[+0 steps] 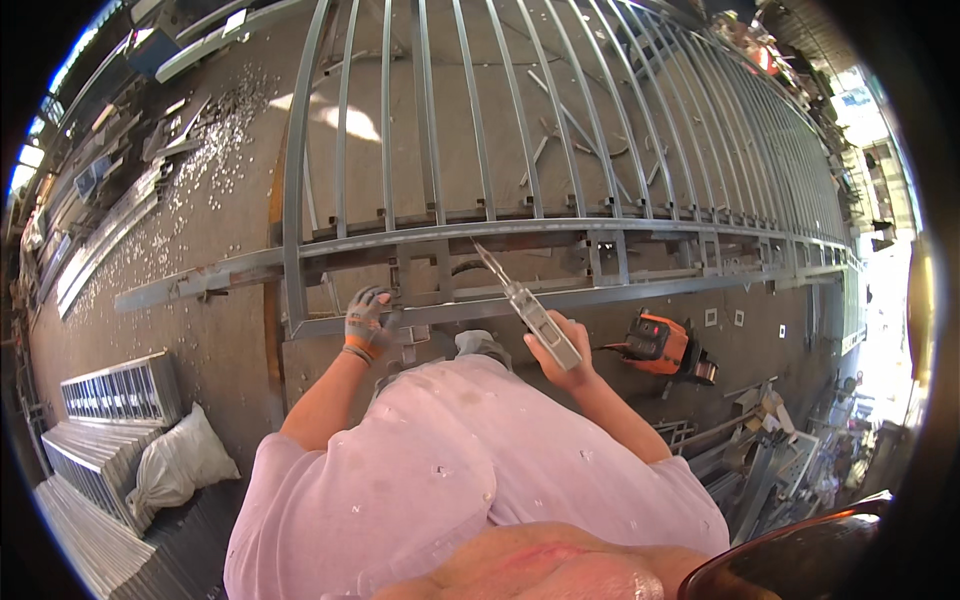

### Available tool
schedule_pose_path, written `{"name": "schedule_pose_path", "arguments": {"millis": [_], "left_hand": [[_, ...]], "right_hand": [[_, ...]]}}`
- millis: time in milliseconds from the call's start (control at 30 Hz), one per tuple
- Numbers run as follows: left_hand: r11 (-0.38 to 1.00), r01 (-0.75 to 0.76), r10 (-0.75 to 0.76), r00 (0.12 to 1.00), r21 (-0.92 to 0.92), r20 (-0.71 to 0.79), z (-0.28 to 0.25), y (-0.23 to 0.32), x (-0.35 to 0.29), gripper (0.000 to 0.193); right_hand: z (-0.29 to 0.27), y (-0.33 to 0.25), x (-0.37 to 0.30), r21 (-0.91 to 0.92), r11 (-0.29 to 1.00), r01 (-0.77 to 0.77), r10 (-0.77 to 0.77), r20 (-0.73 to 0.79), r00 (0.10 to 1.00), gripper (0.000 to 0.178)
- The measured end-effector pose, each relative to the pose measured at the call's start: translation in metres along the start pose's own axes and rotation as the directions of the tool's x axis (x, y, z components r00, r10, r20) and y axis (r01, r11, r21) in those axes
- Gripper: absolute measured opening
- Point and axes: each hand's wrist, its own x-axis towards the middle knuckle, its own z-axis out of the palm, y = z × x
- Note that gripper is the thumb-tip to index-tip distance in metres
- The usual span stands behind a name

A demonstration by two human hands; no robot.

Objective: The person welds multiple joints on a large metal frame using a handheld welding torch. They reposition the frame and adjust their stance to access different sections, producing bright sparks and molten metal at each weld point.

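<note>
A long metal frame (480,232) with many parallel bars stands in front of me. My right hand (570,352), bare, is closed around the body of a silver welding gun (545,330) with a long narrow nozzle. That nozzle points up and left, its tip beside the frame's near rail in this view. My left hand (368,320) wears a grey glove with an orange cuff. Its fingers are apart and loosely bent beside the lower rail (470,308), near the frame's left end; whether they touch it I cannot tell. A small metal bracket (412,338) is just right of that hand.
An orange and black machine (660,345) with a spool sits on the floor to my right. Several square plates (738,318) lie beyond it. Stacked metal panels (120,390) and a white sack (185,462) are at left. Scrap metal (770,420) lies at right, offcuts (540,160) under the bars.
</note>
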Motion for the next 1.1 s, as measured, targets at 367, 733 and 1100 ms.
{"name": "schedule_pose_path", "arguments": {"millis": [367,733,1100], "left_hand": [[0.686,0.322,0.220,0.763,-0.652,0.608,-0.024,0.039,-0.051,0.049],[0.395,0.505,0.269,0.735,-0.767,0.622,-0.025,0.064,-0.064,0.053],[0.475,0.455,0.104,0.821,-0.753,0.561,-0.105,-0.011,-0.126,0.058]], "right_hand": [[0.155,-0.151,-0.003,0.072,0.990,0.125,-0.121,-0.061,0.991,0.035],[0.227,-0.202,-0.021,0.071,0.921,0.382,-0.384,0.019,0.923,0.047],[0.130,-0.074,-0.113,0.159,0.987,-0.001,0.014,-0.077,0.997,0.052]]}}
